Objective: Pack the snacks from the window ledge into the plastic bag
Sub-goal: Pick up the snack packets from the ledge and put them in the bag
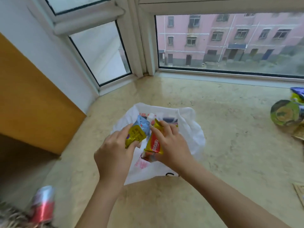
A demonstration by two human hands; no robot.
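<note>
At the lower left corner of the frame a red and silver can [43, 204] with a shiny metallic skin shows blurred, beside a patch of fuzzy grey-brown material. Above it, along the left edge, a flat orange-brown wooden panel [32, 102] meets the polished beige marble window ledge [230, 145], whose surface is mottled and glossy.

In the centre of the frame a thin, crinkled white plastic bag [189, 132] lies on the ledge with faint red print on its film, its mouth spread toward the hands. The left hand [113, 155] pinches a small glossy yellow foil packet [134, 136] between thumb and fingers, closed firmly on it, over the bag opening. Just behind that packet a pale blue soft pouch [143, 125] with a white screw spout [150, 116] pokes up; which hand carries it cannot be told. The right hand [171, 145] is wrapped tight around a long yellow and red wafer packet [154, 143], its wrapper smooth and reflective, its lower end reaching into the bag. The two hands sit close together, almost touching, above the bag.

At the right edge of the frame, well apart from the bag, more snacks wait on the ledge: a round green foil-lidded cup [285, 114] tipped on its side, a green and purple packet [297, 96] behind it, and flat tan wrappers [298, 135] cut off by the border. White window frames [141, 38] run across the top.
</note>
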